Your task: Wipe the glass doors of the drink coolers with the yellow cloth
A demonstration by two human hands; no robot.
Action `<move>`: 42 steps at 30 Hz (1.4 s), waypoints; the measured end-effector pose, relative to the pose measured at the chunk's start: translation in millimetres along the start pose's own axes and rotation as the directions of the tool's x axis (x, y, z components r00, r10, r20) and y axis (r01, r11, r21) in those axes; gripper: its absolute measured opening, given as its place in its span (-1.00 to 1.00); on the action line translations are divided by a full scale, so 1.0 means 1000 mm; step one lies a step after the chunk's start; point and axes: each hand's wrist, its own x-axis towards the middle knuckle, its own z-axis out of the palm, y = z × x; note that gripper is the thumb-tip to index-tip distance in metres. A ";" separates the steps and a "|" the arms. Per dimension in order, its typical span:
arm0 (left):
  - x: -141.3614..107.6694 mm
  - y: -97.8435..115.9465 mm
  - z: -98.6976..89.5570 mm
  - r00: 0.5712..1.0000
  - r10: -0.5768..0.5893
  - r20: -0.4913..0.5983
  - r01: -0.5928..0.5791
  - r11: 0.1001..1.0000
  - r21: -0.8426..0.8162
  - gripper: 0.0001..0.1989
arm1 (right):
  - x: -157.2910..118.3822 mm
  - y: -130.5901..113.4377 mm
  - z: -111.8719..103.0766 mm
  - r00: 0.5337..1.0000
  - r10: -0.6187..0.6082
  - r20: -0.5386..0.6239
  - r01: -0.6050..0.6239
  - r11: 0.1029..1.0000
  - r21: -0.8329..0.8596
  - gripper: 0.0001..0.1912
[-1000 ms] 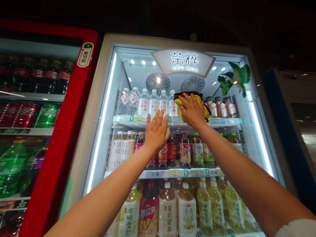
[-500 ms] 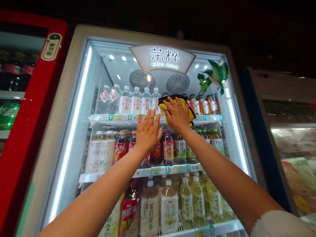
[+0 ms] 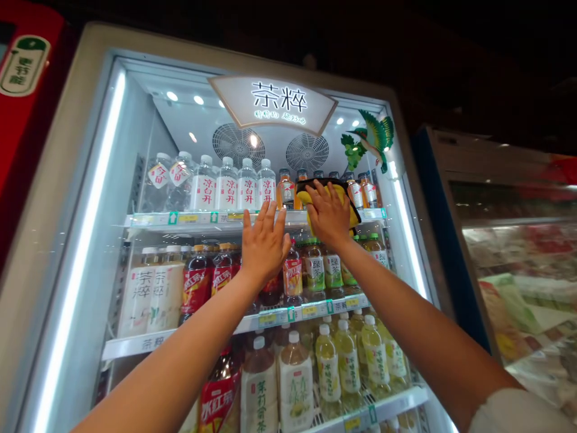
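1. Pressing the yellow-and-black cloth [image 3: 354, 215] against the glass [image 3: 279, 143], our right hand [image 3: 330, 216] spreads its fingers apart over it, right of centre.
2. Our left hand [image 3: 265, 248], fingers apart, faces the glass left of the cloth.

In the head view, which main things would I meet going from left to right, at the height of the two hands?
Red cabinet, left light strip, bottles with diamond labels, left hand, right hand on yellow-and-black cloth, right light strip, blue side panel, glass-fronted cabinet.
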 end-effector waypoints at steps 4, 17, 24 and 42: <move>0.005 -0.002 0.005 1.000 0.012 -0.025 -0.013 0.999 -0.031 -0.38 | 0.037 0.028 -0.005 0.996 0.082 -0.026 -0.083 0.996 -0.029 -0.46; 0.011 0.025 0.015 0.995 0.101 -0.018 -0.102 0.990 -0.098 -0.39 | -0.010 0.034 -0.002 0.996 0.090 -0.029 -0.092 0.994 -0.052 -0.47; 0.014 0.055 0.026 0.996 0.085 -0.001 -0.084 0.990 -0.110 -0.43 | -0.005 0.084 -0.010 0.971 0.219 -0.096 -0.226 0.972 -0.067 -0.45; 0.047 0.114 0.046 0.994 0.106 -0.012 -0.106 0.993 -0.050 -0.30 | -0.034 0.154 -0.016 0.967 0.213 -0.139 -0.214 0.977 0.014 -0.46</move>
